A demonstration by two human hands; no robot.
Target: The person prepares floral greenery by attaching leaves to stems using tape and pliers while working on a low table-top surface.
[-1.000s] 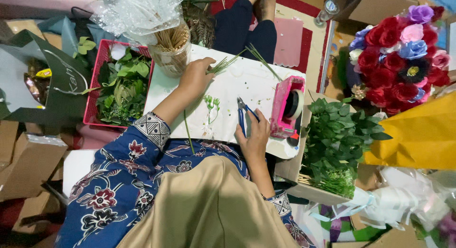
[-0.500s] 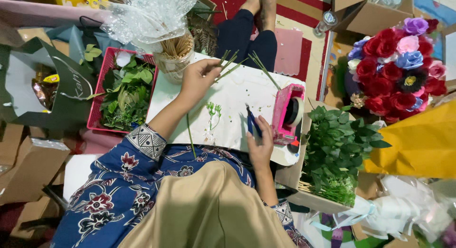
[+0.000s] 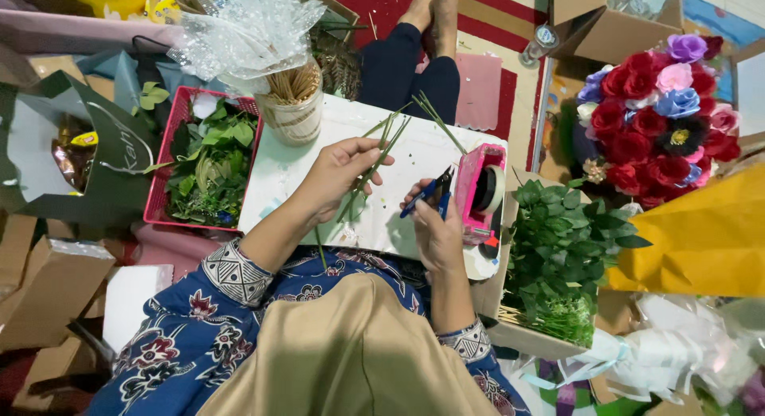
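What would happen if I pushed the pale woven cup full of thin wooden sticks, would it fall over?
Probably it would tip rather than slide: the pale woven cup stands upright near the white board's edge, and the thin wooden sticks poke above its rim. It looks light, so a small push might topple it. The sticks would likely spill and roll.

The stems are green; the pliers have blue handles; the tape dispenser is pink. The sleeves are blue with a red-and-white floral pattern. The basket is red, the table white, the paper yellow.
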